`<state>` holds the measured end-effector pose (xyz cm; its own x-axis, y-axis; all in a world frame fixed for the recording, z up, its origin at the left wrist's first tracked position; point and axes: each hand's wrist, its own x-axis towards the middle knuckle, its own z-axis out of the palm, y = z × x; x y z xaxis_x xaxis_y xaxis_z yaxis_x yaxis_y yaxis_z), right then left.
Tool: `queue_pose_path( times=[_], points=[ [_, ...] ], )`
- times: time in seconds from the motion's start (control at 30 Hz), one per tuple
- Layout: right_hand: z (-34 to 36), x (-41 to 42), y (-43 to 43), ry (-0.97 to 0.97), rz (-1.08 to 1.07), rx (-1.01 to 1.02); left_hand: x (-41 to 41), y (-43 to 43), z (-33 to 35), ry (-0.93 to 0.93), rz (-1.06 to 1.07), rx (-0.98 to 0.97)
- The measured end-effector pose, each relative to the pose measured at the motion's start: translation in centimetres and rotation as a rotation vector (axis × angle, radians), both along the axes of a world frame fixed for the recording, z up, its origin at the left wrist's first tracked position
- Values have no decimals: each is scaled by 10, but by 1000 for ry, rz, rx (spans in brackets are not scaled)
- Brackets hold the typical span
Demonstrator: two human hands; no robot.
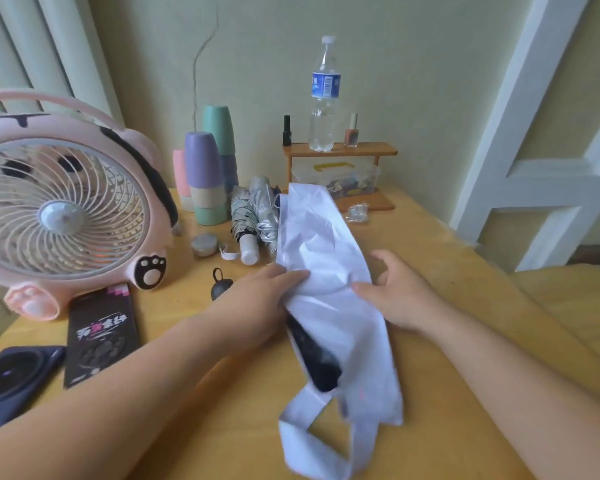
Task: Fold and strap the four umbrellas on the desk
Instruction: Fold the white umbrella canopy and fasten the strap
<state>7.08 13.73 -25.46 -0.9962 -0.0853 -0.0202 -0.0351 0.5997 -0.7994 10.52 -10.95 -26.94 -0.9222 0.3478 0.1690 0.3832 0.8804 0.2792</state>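
Lay crumpled down the centre of the frame on a yellow wooden desk (465,271): a white fabric umbrella (326,244) with black lining. Pressed at its left edge by the left hand (264,289), fingers straight and together. Touched at its right edge by the right hand (399,292) with the thumb, fingers apart and loosely bent beside the cloth. Lay side by side at upper centre: a patterned folded umbrella (241,216) and a silver folded umbrella (264,206).

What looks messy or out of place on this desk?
The white umbrella between the left hand and right hand lies crumpled and loose, with a loop of white fabric trailing at its near end. Behind the stacked cups, a thin crack runs up the wall.
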Motion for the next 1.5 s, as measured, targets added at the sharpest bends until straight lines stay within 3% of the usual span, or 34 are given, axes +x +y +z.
queue_pose_path(
  times=[0.17,0.33,0.4,0.47,0.53,0.6,0.67,0.73,0.83,0.9,0.97,1.03,1.13,1.2,1.33,1.43,1.5],
  points=[
    [-6,0,5,60,-147,-61,-4,22,-12,56,109,108],
    [2,55,27,-192,-127,-396,54,10,3,295,108,230],
    [-3,84,35,-197,-135,-456,89,14,11,100,-62,299],
    [-11,108,35,-157,-174,-561,118,24,3,-104,-220,196],
    [-16,122,29,-134,-183,-678,131,34,-12,-69,-314,-19],
    [-20,131,22,-132,-121,-763,135,44,-18,-1,-325,-69],
    [-20,135,17,-106,-38,-777,138,52,-19,93,-333,39],
    [-19,136,17,-73,8,-745,145,61,-7,34,-416,202],
    [-21,134,20,-58,25,-729,160,60,18,-275,-600,550],
    [-24,134,23,-16,21,-721,164,56,25,-310,-611,598],
    [-22,137,23,71,5,-678,166,51,26,-184,-619,543],
    [-20,143,23,133,16,-649,166,48,25,-118,-519,575],
    [-20,148,23,154,78,-609,143,39,22,-159,24,781],
    [-22,150,24,122,140,-601,126,32,13,-238,201,750],
    [-27,156,23,70,280,-494,132,41,4,-319,91,722],
    [-34,165,25,75,308,-386,135,49,-3,-272,104,700],
    [-34,171,27,58,322,-374,134,47,-4,-355,114,655]
  ],
)
